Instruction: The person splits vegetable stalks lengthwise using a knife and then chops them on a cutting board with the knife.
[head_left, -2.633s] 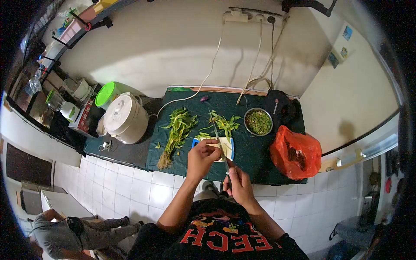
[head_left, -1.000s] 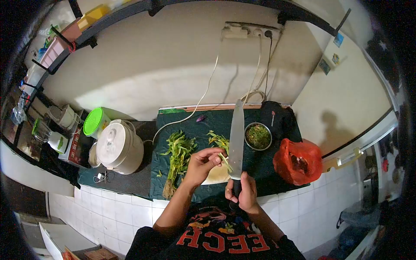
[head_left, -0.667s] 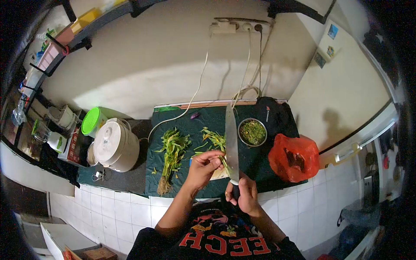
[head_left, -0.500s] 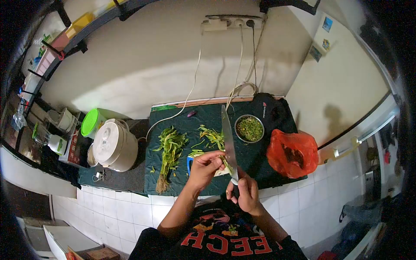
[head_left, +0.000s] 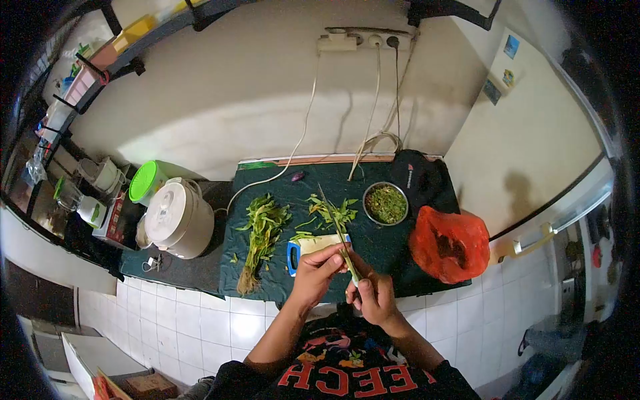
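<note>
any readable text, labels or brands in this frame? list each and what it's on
"EECH": red letters on the person's black shirt, cut off at the left by a fold.
Small logo on the black bag: too small to read.
Print on the red box beside the rice cooker: blurred.
Wall stickers: unreadable.

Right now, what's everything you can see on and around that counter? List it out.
Knife: one, steel blade, in the right hand above the cutting board.
Green stem: one, pinched by the left hand.
Cutting board: one, pale with blue handle, on the dark green mat.
Leafy greens bunch: one, green, left on the mat.
Trimmed greens: small pile, behind the board.
Metal bowl: one, holding chopped greens.
Plastic bag: one, red, right edge.
Rice cooker: one, white, left.
Left hand: closed on the stem.
Right hand: gripping the knife handle.
</note>
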### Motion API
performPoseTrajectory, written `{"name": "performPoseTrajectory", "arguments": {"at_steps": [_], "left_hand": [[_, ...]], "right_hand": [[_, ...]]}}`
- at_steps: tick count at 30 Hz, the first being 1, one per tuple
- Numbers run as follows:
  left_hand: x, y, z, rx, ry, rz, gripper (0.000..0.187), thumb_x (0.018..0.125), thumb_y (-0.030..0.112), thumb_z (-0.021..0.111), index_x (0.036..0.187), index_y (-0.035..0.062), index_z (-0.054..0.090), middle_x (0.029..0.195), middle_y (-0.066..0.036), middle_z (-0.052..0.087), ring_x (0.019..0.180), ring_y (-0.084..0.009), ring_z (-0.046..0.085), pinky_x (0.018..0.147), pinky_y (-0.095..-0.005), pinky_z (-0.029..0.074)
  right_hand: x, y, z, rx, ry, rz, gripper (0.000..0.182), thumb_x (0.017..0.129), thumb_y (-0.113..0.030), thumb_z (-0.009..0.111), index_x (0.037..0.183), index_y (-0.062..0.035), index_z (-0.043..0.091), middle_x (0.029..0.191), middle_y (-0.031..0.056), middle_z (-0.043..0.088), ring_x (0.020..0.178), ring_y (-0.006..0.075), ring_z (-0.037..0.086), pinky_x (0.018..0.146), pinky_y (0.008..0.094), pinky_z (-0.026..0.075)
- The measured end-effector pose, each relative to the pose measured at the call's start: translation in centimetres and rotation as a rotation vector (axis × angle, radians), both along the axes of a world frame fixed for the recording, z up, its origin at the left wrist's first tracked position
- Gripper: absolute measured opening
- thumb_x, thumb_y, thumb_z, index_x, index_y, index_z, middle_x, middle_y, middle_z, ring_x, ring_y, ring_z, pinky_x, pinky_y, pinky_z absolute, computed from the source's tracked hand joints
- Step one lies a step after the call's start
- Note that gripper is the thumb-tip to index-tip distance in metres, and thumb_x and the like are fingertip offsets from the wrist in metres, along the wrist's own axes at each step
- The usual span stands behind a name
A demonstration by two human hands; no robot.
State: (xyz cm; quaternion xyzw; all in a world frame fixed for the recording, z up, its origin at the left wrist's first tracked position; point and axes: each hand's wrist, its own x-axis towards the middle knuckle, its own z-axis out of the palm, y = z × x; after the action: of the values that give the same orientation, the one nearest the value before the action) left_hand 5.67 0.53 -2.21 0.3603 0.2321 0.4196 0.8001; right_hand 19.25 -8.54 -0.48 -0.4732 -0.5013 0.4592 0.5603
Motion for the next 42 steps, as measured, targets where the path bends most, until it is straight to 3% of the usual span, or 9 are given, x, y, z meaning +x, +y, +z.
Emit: {"name": "performPoseTrajectory", "arguments": {"at_steps": [4, 7, 9, 10, 12, 15, 28, 30, 42], "left_hand": [[-1.0, 0.8, 0.8, 0.054, 0.072, 0.019, 0.031, 0.09, 0.01, 0.063, 0.118, -0.0021, 0.061, 0.112, -0.008, 0.065, 0.09, -0.0117, 0.06, 0.079, -0.0264, 0.049], [-1.9, 1.7, 0.7, 0.094, 0.09, -0.023, 0.032, 0.09, 0.011, 0.063, 0.119, -0.0018, 0.061, 0.116, -0.009, 0.064, 0.096, -0.0131, 0.06, 0.083, -0.0275, 0.049], [-2.4, 2.3, 0.9, 0.052, 0.063, -0.039, 0.033, 0.089, 0.011, 0.063, 0.119, -0.0013, 0.061, 0.119, -0.009, 0.062, 0.103, -0.0142, 0.058, 0.088, -0.0277, 0.047], [-2.6, 2.7, 0.8, 0.056, 0.063, -0.04, 0.033, 0.089, 0.011, 0.063, 0.119, -0.0013, 0.061, 0.119, -0.009, 0.062, 0.103, -0.0142, 0.058, 0.088, -0.0277, 0.047], [-3.2, 3.3, 0.4, 0.063, 0.105, -0.034, 0.033, 0.089, 0.012, 0.064, 0.119, -0.0011, 0.061, 0.121, -0.01, 0.061, 0.108, -0.0148, 0.057, 0.091, -0.0274, 0.045], [-4.0, 3.8, 0.6, 0.097, 0.132, -0.02, 0.034, 0.089, 0.014, 0.064, 0.12, -0.0021, 0.06, 0.118, -0.009, 0.062, 0.105, -0.0145, 0.057, 0.09, -0.0268, 0.045], [-7.0, 5.7, 1.2, -0.013, 0.02, -0.034, 0.04, 0.089, 0.015, 0.064, 0.122, -0.0053, 0.056, 0.112, -0.009, 0.063, 0.099, -0.0165, 0.06, 0.087, -0.0301, 0.045], [-7.1, 5.6, 1.5, -0.038, -0.021, 0.002, 0.034, 0.089, 0.01, 0.063, 0.121, -0.0039, 0.059, 0.108, -0.009, 0.065, 0.091, -0.0135, 0.06, 0.082, -0.0275, 0.048], [-6.7, 4.9, 0.1, -0.02, -0.012, 0.092, 0.024, 0.085, 0.009, 0.068, 0.107, -0.0005, 0.065, 0.092, -0.006, 0.067, 0.08, -0.0106, 0.058, 0.075, -0.025, 0.047]], "right_hand": [[-1.0, 0.8, -0.1, -0.028, -0.001, -0.007, 0.042, 0.098, -0.03, 0.042, 0.069, -0.0028, 0.055, 0.055, 0.0014, 0.053, 0.046, 0.0071, 0.048, 0.043, 0.0249, 0.037], [-2.0, 1.6, -0.3, 0.028, -0.041, -0.015, 0.036, 0.098, -0.028, 0.042, 0.08, -0.0007, 0.057, 0.057, 0.0014, 0.054, 0.047, 0.0069, 0.048, 0.044, 0.0242, 0.037], [-3.0, 2.3, 0.1, 0.038, 0.044, -0.059, 0.031, 0.098, -0.025, 0.043, 0.107, 0.0018, 0.057, 0.059, 0.0012, 0.055, 0.047, 0.007, 0.047, 0.044, 0.0234, 0.037], [-3.1, 2.6, -0.1, 0.043, 0.044, -0.06, 0.031, 0.098, -0.025, 0.043, 0.107, 0.0018, 0.057, 0.059, 0.0012, 0.055, 0.047, 0.007, 0.047, 0.044, 0.0234, 0.037], [-3.4, 3.2, -0.7, 0.054, 0.012, 0.002, 0.042, 0.097, -0.019, 0.045, 0.133, 0.0015, 0.042, 0.06, 0.0008, 0.055, 0.047, 0.0073, 0.046, 0.045, 0.0225, 0.037], [-4.4, 3.9, 0.0, 0.005, 0.018, -0.021, 0.047, 0.096, -0.017, 0.045, 0.139, -0.0002, 0.036, 0.06, 0.0002, 0.054, 0.047, 0.0075, 0.047, 0.046, 0.0222, 0.038], [-7.5, 6.1, 1.0, 0.053, -0.093, -0.001, 0.048, 0.095, -0.018, 0.047, 0.138, -0.0004, 0.036, 0.062, 0.0044, 0.057, 0.053, 0.0123, 0.054, 0.052, 0.0264, 0.045], [-8.1, 6.1, 0.8, 0.076, -0.036, -0.022, 0.057, 0.098, -0.039, 0.044, 0.139, -0.0003, 0.035, 0.062, 0.0004, 0.054, 0.05, 0.0057, 0.047, 0.044, 0.02, 0.035], [-8.4, 5.2, 1.1, 0.036, 0.045, -0.03, 0.058, 0.098, -0.04, 0.044, 0.14, -0.0008, 0.033, 0.064, 0.0003, 0.052, 0.051, 0.0059, 0.047, 0.043, 0.0195, 0.035]]}}
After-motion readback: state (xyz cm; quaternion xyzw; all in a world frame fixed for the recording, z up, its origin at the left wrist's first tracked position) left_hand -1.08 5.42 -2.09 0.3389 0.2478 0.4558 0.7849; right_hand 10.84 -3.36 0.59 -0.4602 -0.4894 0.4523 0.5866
